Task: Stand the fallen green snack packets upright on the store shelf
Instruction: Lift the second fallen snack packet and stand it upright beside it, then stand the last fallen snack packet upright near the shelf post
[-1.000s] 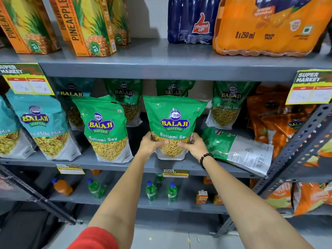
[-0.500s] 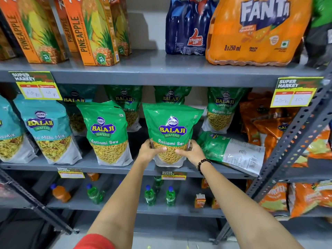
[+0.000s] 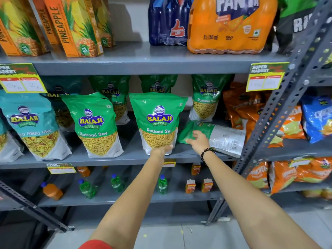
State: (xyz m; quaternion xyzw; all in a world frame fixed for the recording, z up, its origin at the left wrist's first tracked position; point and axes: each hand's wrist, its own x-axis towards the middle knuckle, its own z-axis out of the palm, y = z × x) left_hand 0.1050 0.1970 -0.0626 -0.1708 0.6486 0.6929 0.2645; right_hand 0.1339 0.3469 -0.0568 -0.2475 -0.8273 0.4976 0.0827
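A green Ratlami Sev packet (image 3: 158,121) stands upright at the front middle of the grey shelf (image 3: 133,157). My left hand (image 3: 160,150) touches its bottom edge, fingers flat against it. To its right a fallen green packet (image 3: 213,135) lies on its side, white back panel facing out. My right hand (image 3: 198,141), with a black bead bracelet, hovers over that packet's green end with fingers spread. Another upright green packet (image 3: 95,123) stands further left, and more green packets (image 3: 204,97) stand in the back row.
Teal Mitha Mix packets (image 3: 34,126) stand at the left. Orange snack bags (image 3: 246,112) fill the right, behind a slanted perforated steel upright (image 3: 280,105). Juice cartons (image 3: 75,27) and soda packs (image 3: 231,24) sit on the shelf above; small bottles (image 3: 116,182) below.
My right hand has let go of the upright middle packet and moved right over the fallen packet. My left hand has slid to the upright packet's bottom. The view has shifted closer.
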